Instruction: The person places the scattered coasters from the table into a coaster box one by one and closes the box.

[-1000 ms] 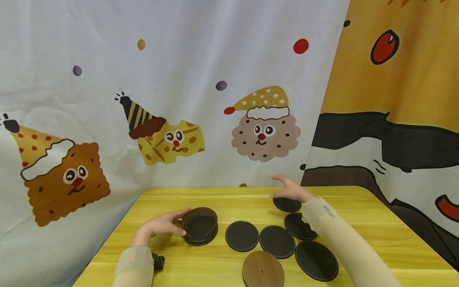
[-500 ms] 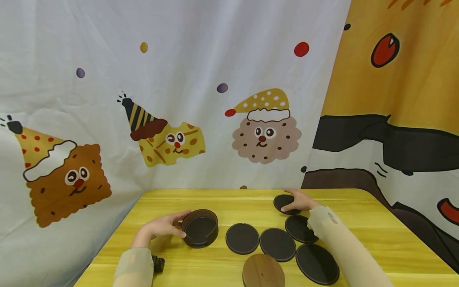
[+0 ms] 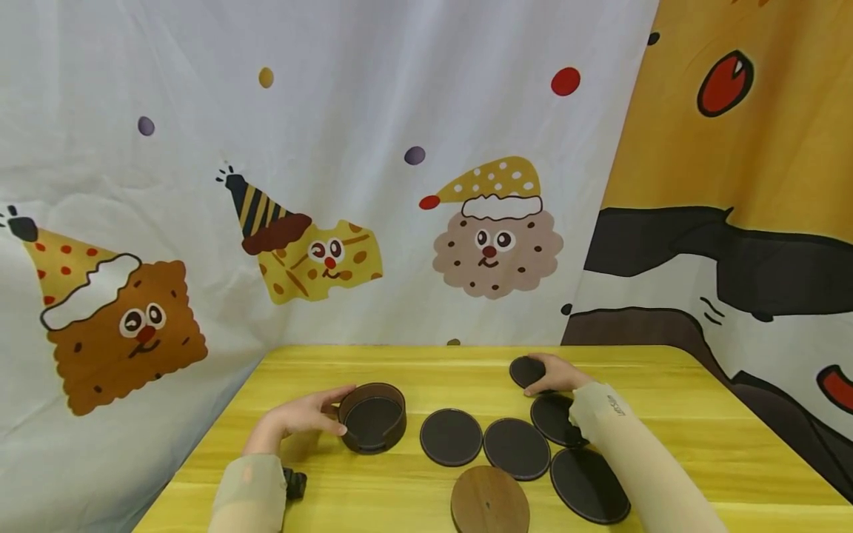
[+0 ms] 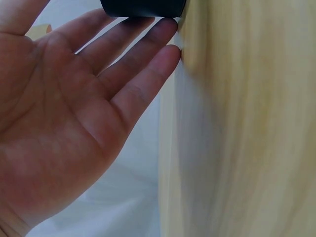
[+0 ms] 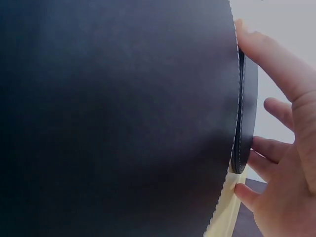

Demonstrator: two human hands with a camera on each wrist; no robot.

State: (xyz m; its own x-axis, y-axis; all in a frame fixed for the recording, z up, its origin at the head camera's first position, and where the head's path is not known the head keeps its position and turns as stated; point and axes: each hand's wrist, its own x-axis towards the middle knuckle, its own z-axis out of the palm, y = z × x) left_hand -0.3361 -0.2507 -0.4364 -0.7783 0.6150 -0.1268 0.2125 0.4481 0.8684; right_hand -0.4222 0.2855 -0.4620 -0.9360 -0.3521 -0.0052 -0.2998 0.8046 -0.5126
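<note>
My left hand (image 3: 306, 414) rests at the left side of a dark round coaster holder (image 3: 398, 428), which has a notch in its front wall. In the left wrist view its fingers look nearly straight, with the fingertips against the dark holder (image 4: 143, 7). My right hand (image 3: 561, 374) holds a black round coaster (image 3: 525, 371) near the table's far edge, thumb at the near rim and fingers at the far rim. That thin coaster (image 5: 251, 98) shows between thumb and fingers in the right wrist view, partly hidden behind a large dark stitched coaster surface (image 5: 118, 118).
Several more black coasters lie flat on the yellow wood-grain table (image 3: 360, 496), such as one coaster (image 3: 450, 437) right of the holder and another (image 3: 516, 448) beside it. A brown wooden disc (image 3: 489, 497) lies at the near edge. A printed curtain (image 3: 406, 311) hangs behind.
My right hand has come down from above the far coaster and now grips it by its rim. The left hand and the holder stay where they were.
</note>
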